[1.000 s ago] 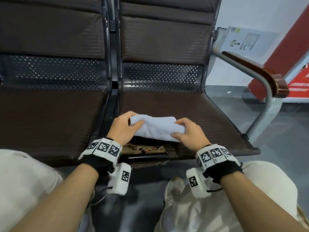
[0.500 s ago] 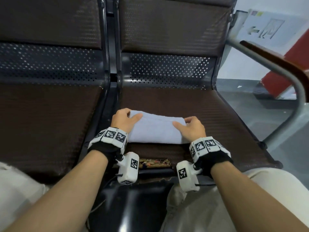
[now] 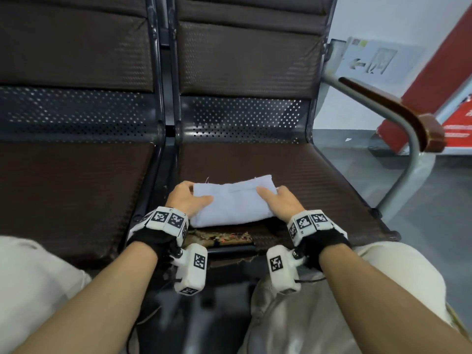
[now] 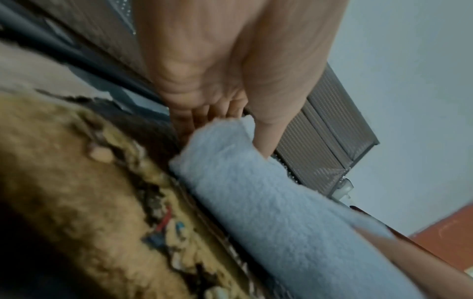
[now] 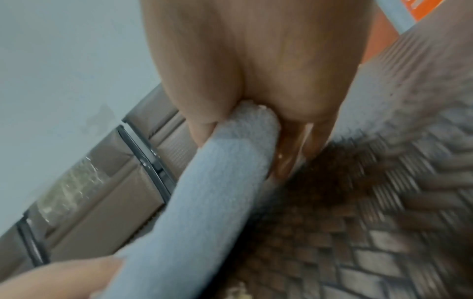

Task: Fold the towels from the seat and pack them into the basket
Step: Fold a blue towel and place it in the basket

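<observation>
Gripping fluffy folded towel (image 3: pixel 231 204) ends, left hand (image 3: pixel 184 201), right hand (image 3: pixel 280 205), woven seat (image 3: pixel 319 190).

Dim even indoor light; wrist views blurred; head view edge-warped.

The seat (image 3: pixel 293 169) lies bare beyond and right of the folded towel (image 3: pixel 229 203). The backrest (image 3: pixel 245 54) blocks the far side; the armrest (image 3: pixel 393 108) bounds the right.
</observation>
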Motion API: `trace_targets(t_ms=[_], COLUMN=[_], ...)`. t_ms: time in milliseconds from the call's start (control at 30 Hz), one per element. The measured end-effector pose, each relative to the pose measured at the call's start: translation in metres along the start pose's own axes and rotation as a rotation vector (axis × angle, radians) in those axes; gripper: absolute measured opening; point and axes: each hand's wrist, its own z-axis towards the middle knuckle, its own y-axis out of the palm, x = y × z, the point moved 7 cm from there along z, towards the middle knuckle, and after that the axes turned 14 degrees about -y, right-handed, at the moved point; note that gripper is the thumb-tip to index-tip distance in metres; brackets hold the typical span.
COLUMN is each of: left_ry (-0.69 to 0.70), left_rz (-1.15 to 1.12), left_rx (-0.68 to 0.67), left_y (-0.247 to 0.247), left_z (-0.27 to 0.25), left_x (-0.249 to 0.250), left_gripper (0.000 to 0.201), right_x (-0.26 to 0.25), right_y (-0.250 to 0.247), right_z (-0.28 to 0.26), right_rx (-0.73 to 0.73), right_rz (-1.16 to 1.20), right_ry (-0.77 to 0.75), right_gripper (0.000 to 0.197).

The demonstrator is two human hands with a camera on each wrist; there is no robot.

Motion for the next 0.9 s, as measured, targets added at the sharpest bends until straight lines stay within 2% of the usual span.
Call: trace_targets(t_ms=[67,133,200,267,333,400,467,567,667,767,900], left_ry=[0.092,0.334,0.547,0.61,0.596,0.593,0.604,0.606,0.599,0.642,0.707], left_rz=[0.057,0.048,0.071,0.121,0.125,0.091,0.053,0.096,0.142,0.204,0.269], left_rx=[0.04,0.084,0.024,-0.077,-0.161,-0.22,-0.244,-0.207,-0.162,-0.129,-0.164], left_y=[-0.008,-0.019,-0.023,-0.019,-0.014,-0.008,-0.003,0.004,0.011,0.017,0.028], left_z=[-0.02,-0.049,-0.081,-0.103,-0.118,-0.13,-0.14,-0.15,-0.157,-0.17,-0.2], left_x=[0.009,0.034,0.064,0.087,0.104,0.117,0.128,0.139,0.147,0.162,0.181], left_gripper=[0.057,0.077,0.101,0.12,0.126,0.108,0.072,0.043,0.028,0.012,0.015], right_x=[-0.028,-0.06,-0.097,-0.133,-0.161,-0.18,-0.19,-0.195,-0.192,-0.179,-0.144], right_y=[-0.009,-0.025,-0.039,-0.053,-0.065,-0.081,-0.1,-0.129,-0.153,-0.171,-0.201], right_z=[-0.014,-0.028,-0.042,-0.056,-0.071,-0.084,-0.093,-0.098,-0.102,-0.113,-0.146], right_rx=[0.011,0.035,0.031,0.018,0.003,0.004,0.035,0.094,0.179,0.27,0.455], right_rz=[0.035,-0.044,-0.103,-0.152,-0.21,-0.262,-0.309,-0.366,-0.382,-0.305,-0.082], right_ry=[-0.172,-0.336,-0.481,-0.61,-0.713,-0.787,-0.815,-0.789,-0.759,-0.732,-0.699], right_gripper=[0.04,0.032,0.031,0.031,0.029,0.028,0.028,0.027,0.029,0.027,0.025])
